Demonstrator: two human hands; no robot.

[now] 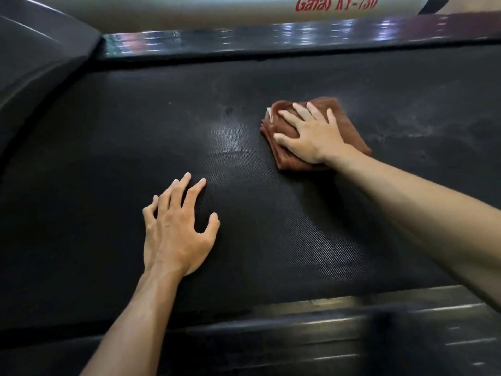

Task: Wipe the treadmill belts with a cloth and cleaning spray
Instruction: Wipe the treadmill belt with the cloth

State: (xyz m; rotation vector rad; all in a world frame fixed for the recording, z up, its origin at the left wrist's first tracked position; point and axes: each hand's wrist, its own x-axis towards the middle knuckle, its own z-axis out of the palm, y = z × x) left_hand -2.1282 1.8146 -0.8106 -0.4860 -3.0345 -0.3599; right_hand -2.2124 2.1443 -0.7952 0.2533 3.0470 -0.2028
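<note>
Inspection found the treadmill belt [271, 213] dark and textured, running across the view between a far side rail [271, 39] and a near side rail [352, 321], both glossy and blurred. A folded brown cloth [287, 131] lay flat on the belt, toward the far rail and right of centre. The right hand [311, 134] rested palm-down on top of it, arm extended from the lower right, fingers straight and slightly spread over the cloth, thumb laid along its near-left edge; the hand pressed on the cloth rather than gripping it. The left hand [176, 229] was planted on the bare belt nearer the near rail, well apart from the cloth, forearm coming from the lower left. Its fingers were spread and arched, tips touching the belt, thumb held out to the right; it held nothing. Pale smears showed on the belt right of the cloth. A dark moulded cover [40, 50] stood at the belt's far left corner. Beyond the far rail, a light panel [271, 9] carried red lettering, partly blurred.
</note>
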